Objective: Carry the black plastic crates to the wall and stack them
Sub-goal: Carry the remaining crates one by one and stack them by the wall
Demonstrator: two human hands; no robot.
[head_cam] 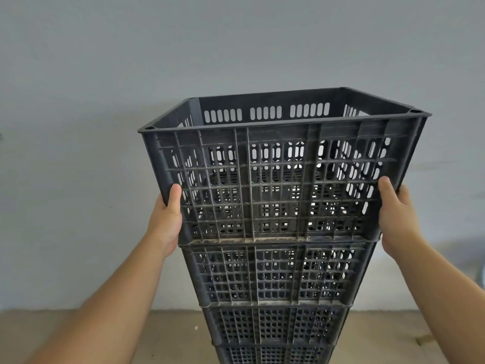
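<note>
Against the wall (105,74), we clasp the top crate (283,179) with our left hand (165,219) and right hand (396,216), thumbs in front. It sits on the stack of crates (275,279). Only letting go seems left; other crates unseen.

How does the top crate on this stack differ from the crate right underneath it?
The top crate is held at both sides by the left hand and right hand; the second crate is touched by neither. The top crate's rim and inside are open to view; the second crate's rim is covered by the top crate resting on it. Both are black with slotted grid walls and stand in line.
</note>
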